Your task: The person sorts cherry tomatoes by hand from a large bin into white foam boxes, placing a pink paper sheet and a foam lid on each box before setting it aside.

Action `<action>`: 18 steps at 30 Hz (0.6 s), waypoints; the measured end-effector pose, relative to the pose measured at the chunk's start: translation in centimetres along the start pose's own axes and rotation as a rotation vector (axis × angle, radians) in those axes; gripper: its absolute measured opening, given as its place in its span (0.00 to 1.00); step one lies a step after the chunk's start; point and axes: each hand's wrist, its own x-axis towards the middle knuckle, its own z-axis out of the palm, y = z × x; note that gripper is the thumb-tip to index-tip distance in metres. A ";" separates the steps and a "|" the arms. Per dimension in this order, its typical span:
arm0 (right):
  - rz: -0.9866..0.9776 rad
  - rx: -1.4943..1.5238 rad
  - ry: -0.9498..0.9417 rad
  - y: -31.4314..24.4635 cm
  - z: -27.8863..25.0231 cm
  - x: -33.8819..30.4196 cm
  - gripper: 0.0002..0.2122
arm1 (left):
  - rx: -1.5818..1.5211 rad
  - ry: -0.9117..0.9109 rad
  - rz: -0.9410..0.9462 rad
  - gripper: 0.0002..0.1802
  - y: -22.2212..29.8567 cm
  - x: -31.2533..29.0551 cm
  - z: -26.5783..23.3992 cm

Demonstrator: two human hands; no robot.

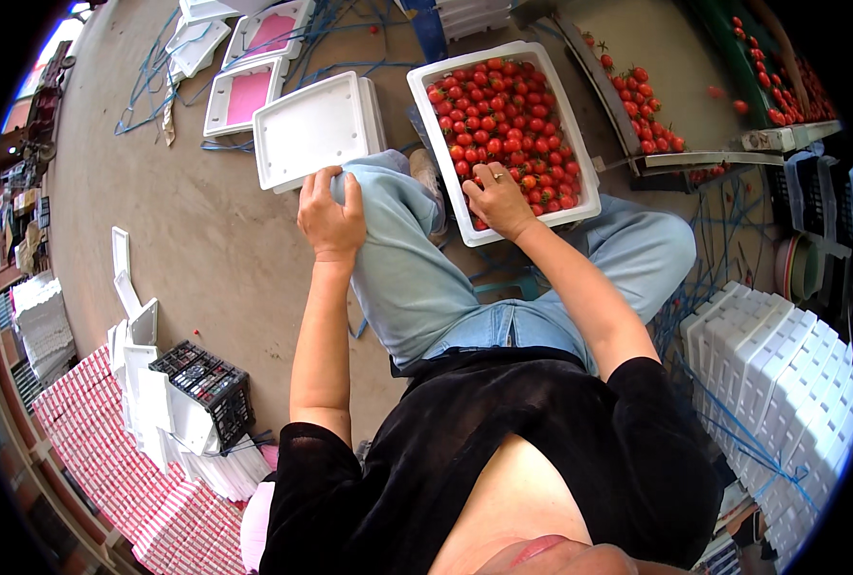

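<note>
A white foam box (584,182) heaped with red cherry tomatoes (498,110) stands in front of my knees. My right hand (501,203), with a ring on one finger, reaches into its near left part. Its fingers are bent down onto the tomatoes, and whatever lies under the fingertips is hidden. Left of my knee, my left hand (332,218) is at the near edge of a white foam lid (311,129), fingers bent loosely and thumb apart. Nothing shows in it. Whether it touches the lid, I cannot tell.
At the right, a sorting trough (627,134) holds more tomatoes. White foam boxes (771,383) are stacked at my lower right. A black crate (206,388) stands among white lids at the lower left, beside red-and-white stacks (101,422). Blue straps (144,86) and pink-lined boxes (247,96) lie ahead.
</note>
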 end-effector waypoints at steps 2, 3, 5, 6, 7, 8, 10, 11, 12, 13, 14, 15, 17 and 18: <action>-0.009 0.008 -0.094 0.2 0.1 0.2 0.08 | -0.001 -0.001 0.001 0.16 0.1 0.0 0.0; 0.022 0.088 -0.086 0.3 0.1 0.4 0.08 | -0.001 0.000 0.001 0.16 0.1 0.0 0.0; 0.083 0.250 -0.070 0.5 -0.2 1.0 0.08 | -0.009 0.007 0.004 0.16 0.1 0.0 -0.1; 0.165 0.278 -0.016 0.7 -0.4 1.7 0.08 | -0.012 0.011 0.005 0.16 0.1 0.0 -0.1; 0.246 0.306 0.036 1.1 -0.5 2.9 0.07 | -0.011 0.007 -0.004 0.16 0.1 0.0 -0.2; 0.333 0.332 0.089 1.5 -0.9 4.0 0.07 | -0.012 -0.001 -0.010 0.16 0.3 0.0 -0.2; 0.378 0.130 0.011 2.9 -1.6 6.7 0.09 | -0.009 -0.012 -0.020 0.16 0.5 0.0 -0.2; 0.390 0.015 -0.057 3.8 -1.7 7.7 0.09 | -0.010 -0.015 -0.019 0.16 0.7 0.1 -0.1; 0.385 -0.005 -0.156 4.6 -1.8 8.6 0.09 | -0.012 -0.015 -0.020 0.16 0.7 0.2 0.0; 0.381 -0.025 -0.256 5.3 -1.8 9.4 0.10 | -0.011 -0.015 -0.014 0.16 0.8 0.2 0.1; 0.371 -0.044 -0.357 5.8 -1.7 10.1 0.10 | -0.008 -0.011 -0.012 0.16 0.7 0.2 0.2; 0.338 -0.054 -0.359 6.0 -1.6 10.4 0.10 | -0.007 -0.008 -0.009 0.16 0.7 0.2 0.3; 0.328 -0.054 -0.430 6.2 -1.7 10.8 0.10 | -0.005 -0.001 0.011 0.16 0.6 0.4 0.4; 0.323 -0.054 -0.467 6.1 -1.7 11.0 0.10 | -0.004 0.001 0.021 0.16 0.6 0.4 0.4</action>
